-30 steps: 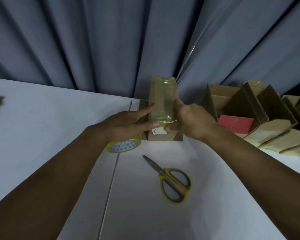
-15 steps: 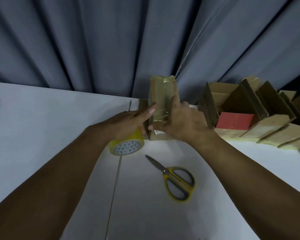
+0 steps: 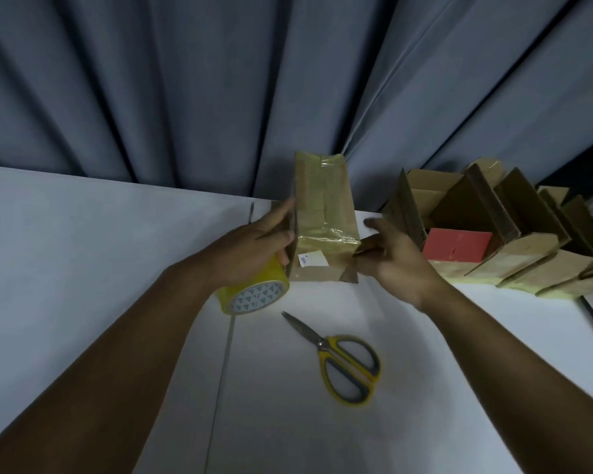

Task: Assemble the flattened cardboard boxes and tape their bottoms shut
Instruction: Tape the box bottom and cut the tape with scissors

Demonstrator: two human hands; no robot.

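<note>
Left hand (image 3: 254, 249): fingers flat against the left wall of the cardboard box (image 3: 322, 213), yellow tape roll (image 3: 254, 292) tucked under the palm. Box stands upright on the white table (image 3: 83, 241), taped bottom up, between both sets of fingers. Right hand (image 3: 396, 258): fingers spread open just right of the box; contact unclear. Scissors (image 3: 343, 360) lie nearer the wrists. Assembled boxes (image 3: 493, 220) sit right of the right fingers.
</note>
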